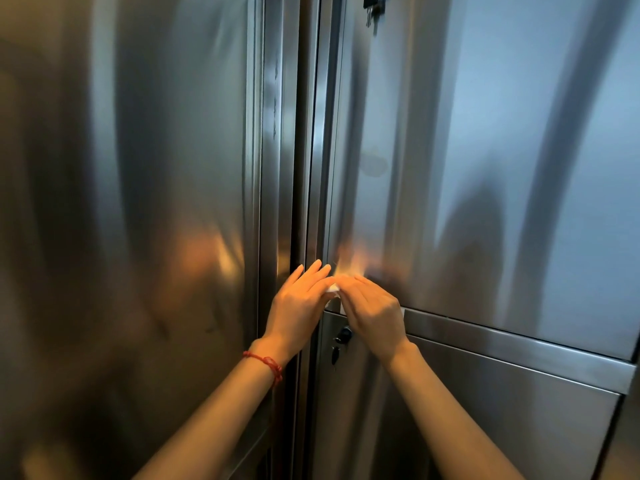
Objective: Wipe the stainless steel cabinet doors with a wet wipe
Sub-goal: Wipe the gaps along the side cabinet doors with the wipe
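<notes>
Two tall stainless steel cabinet doors fill the view: a left door [138,202] and an upper right door [485,168]. My hands meet at the lower left corner of the upper right door. My left hand [298,306] lies with straight fingers against the door's edge. My right hand [370,311] is beside it, fingers bent over a white wet wipe [333,289]. Only a small piece of the wipe shows between the two hands. Both hands touch the wipe.
Below the hands a lower right door [450,410] carries a black lock [344,335] with a key hanging from it. A second lock with keys [373,5] sits at the top of the upper door. A vertical steel post [287,168] separates the doors.
</notes>
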A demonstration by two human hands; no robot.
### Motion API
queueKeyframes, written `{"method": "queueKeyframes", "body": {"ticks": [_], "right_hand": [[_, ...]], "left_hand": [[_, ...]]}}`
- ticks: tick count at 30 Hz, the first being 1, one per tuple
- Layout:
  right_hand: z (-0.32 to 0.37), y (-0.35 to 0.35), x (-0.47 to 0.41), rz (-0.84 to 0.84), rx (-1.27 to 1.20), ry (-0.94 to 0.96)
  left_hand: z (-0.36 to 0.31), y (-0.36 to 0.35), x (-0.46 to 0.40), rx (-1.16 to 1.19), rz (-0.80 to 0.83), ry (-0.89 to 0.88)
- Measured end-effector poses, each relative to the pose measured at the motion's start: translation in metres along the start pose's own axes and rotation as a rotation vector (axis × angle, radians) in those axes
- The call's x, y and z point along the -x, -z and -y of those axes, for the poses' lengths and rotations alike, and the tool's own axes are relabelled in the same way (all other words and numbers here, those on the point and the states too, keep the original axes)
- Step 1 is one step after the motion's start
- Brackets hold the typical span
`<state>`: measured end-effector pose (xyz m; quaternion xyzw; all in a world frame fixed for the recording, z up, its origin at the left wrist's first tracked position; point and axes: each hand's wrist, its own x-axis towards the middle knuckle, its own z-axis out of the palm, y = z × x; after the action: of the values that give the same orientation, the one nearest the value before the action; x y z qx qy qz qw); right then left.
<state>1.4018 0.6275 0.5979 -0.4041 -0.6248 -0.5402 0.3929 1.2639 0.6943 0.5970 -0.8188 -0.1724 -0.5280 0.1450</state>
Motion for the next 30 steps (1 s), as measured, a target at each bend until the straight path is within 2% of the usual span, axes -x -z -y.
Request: {"method": "queueKeyframes", "body": {"ticks": [7, 14, 30], "right_hand": [[-0.006, -0.004, -0.01, -0.034, -0.016, 0.004], [-0.02, -0.004, -0.03, -0.037, 0.081, 0.036], [-0.057, -0.008, -0.076, 0.166, 0.3, 0.098]], "left_hand": [[-0.002, 0.006, -0.012, 0.039, -0.034, -0.005], [0.006, 0.019, -0.03, -0.017, -0.111, -0.077], [0.023, 0.025, -0.068, -0.119, -0.316, -0.201]]}}
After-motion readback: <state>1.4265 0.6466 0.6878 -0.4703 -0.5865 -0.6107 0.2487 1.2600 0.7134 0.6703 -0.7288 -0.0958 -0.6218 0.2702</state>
